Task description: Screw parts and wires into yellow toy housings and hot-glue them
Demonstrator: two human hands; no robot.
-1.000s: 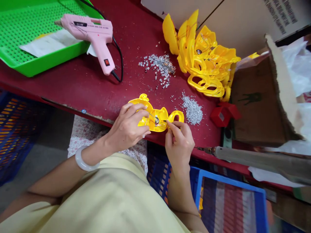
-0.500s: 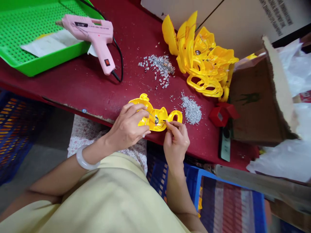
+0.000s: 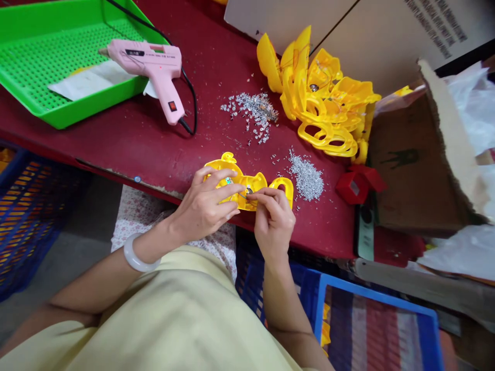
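A yellow plastic shell half point(image 3: 257, 181) with an oval loop at its right end lies hollow side up at the table's front edge. Inside it are thin wires, a small green part point(image 3: 229, 180) and a round metal piece point(image 3: 249, 191), partly covered by fingers. My left hand point(image 3: 207, 201) holds the shell's left part, fingers across its top and thumb at the near side. Over the metal piece, my right hand point(image 3: 274, 216) pinches what looks like a thin wire; its tip is mostly hidden by the fingers.
Beyond the shell lie a pile of silvery bits point(image 3: 255, 111) and a pile of small screws point(image 3: 307, 176). More yellow shells point(image 3: 320, 103) are stacked at the back. A pink glue gun point(image 3: 154, 64) rests on a green tray point(image 3: 77, 114). A cardboard box point(image 3: 413, 170) stands right.
My right hand has moved left, from the loop end of the shell to the round metal piece, still pinching. My left-hand fingers have shifted slightly, and the green part now shows.
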